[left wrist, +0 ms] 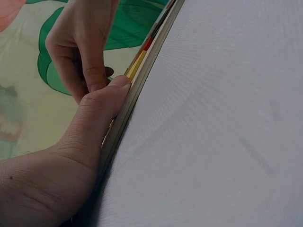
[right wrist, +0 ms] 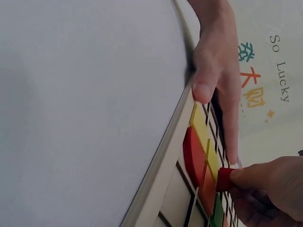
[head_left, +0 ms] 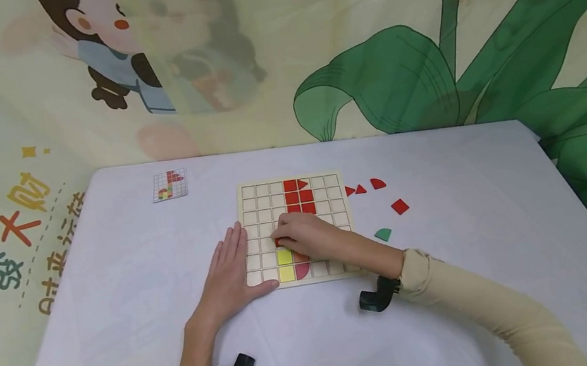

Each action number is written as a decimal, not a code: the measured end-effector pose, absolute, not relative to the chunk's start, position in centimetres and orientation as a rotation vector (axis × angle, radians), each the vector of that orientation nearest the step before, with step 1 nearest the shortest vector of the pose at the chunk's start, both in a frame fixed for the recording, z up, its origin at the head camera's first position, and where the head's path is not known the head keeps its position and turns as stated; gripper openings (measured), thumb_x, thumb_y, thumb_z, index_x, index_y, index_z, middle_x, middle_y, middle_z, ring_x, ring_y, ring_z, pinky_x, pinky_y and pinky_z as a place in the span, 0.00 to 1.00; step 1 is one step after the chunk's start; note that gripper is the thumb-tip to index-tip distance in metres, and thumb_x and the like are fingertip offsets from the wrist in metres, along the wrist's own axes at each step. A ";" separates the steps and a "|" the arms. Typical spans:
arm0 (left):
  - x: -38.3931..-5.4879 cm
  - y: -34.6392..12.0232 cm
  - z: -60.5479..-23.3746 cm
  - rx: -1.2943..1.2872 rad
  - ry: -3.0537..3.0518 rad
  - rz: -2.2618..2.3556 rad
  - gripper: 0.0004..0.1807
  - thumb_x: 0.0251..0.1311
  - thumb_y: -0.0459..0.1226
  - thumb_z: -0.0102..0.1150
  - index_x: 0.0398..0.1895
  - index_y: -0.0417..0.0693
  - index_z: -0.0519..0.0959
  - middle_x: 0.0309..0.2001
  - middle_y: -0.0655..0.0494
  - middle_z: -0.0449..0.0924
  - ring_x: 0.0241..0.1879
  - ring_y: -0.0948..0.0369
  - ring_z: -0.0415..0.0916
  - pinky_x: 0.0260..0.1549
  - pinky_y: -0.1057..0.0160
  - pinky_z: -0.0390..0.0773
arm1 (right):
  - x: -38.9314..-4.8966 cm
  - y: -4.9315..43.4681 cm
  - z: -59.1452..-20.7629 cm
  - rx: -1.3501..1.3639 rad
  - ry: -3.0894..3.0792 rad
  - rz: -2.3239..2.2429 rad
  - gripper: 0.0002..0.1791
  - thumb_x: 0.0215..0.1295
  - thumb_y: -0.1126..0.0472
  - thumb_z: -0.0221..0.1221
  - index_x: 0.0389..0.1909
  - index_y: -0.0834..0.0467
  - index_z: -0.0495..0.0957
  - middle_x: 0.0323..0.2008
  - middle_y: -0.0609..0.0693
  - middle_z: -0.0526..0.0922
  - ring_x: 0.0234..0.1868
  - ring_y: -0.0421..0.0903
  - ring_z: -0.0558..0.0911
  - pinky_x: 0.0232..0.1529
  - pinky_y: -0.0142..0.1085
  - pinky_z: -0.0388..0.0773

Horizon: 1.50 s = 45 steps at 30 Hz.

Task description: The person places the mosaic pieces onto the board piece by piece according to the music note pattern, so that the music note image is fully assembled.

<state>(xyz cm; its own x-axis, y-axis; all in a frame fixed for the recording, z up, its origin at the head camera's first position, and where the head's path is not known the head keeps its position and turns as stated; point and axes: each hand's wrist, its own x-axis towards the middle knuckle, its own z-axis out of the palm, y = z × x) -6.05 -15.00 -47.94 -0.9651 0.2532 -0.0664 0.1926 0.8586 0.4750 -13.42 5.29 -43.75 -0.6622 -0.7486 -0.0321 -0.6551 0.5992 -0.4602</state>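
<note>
A wooden grid board (head_left: 339,224) lies on the table. My left hand (head_left: 224,275) rests along its left side with fingers straight, the thumb over its near edge. Over the board, my right hand (head_left: 310,235) pinches a small red piece (right wrist: 224,179) between thumb and fingers, just beyond two yellow squares (head_left: 285,265). A red quarter-round piece (head_left: 302,270) sits beside the nearer yellow one. Next to it, the right wrist view shows an orange piece (right wrist: 207,193) and a green piece (right wrist: 217,211). Red squares (head_left: 293,198) and a red triangle (head_left: 302,184) fill cells farther back.
Right of the board lie two small red triangles (head_left: 360,189), a red quarter-round (head_left: 378,183), a red square (head_left: 400,207) and a green quarter-round (head_left: 384,234). A pattern card (head_left: 169,184) lies at the back left of the white-covered table (head_left: 116,300). A printed curtain hangs behind.
</note>
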 end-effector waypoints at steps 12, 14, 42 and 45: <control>-6.1 -14.9 -47.8 0.346 2.912 0.717 0.64 0.47 0.60 0.69 0.77 0.38 0.42 0.79 0.45 0.37 0.79 0.49 0.34 0.76 0.46 0.42 | -13.0 5.0 -43.5 -1.139 2.602 -0.545 0.14 0.65 0.60 0.61 0.50 0.56 0.84 0.38 0.50 0.83 0.37 0.41 0.77 0.37 0.25 0.77; -6.1 -14.9 -47.8 0.345 2.913 0.711 0.64 0.47 0.59 0.69 0.77 0.38 0.42 0.79 0.45 0.37 0.79 0.48 0.34 0.76 0.46 0.42 | -13.0 5.1 -43.6 -1.146 2.610 -0.570 0.14 0.66 0.61 0.61 0.51 0.57 0.83 0.39 0.49 0.83 0.38 0.41 0.78 0.39 0.26 0.78; -6.2 -14.8 -47.7 0.342 2.902 0.706 0.64 0.46 0.59 0.70 0.77 0.38 0.43 0.79 0.44 0.38 0.79 0.48 0.35 0.76 0.46 0.42 | -11.7 4.8 -43.8 -1.056 2.734 -0.547 0.08 0.63 0.59 0.64 0.39 0.57 0.85 0.38 0.48 0.81 0.36 0.40 0.76 0.36 0.22 0.77; -6.1 -14.9 -47.8 0.342 2.902 0.713 0.65 0.46 0.59 0.70 0.77 0.37 0.43 0.79 0.44 0.37 0.79 0.48 0.34 0.76 0.45 0.42 | -11.8 4.9 -44.0 -1.037 2.728 -0.603 0.07 0.62 0.59 0.64 0.38 0.57 0.85 0.37 0.47 0.81 0.37 0.39 0.75 0.37 0.23 0.77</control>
<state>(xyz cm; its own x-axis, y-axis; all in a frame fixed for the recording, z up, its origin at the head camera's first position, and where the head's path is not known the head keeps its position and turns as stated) -6.15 -14.89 -47.76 -0.9653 0.2500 -0.0753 0.1867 0.8625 0.4703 -11.76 4.86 -43.98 -0.7462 -0.6657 -0.0072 -0.6006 0.6778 -0.4241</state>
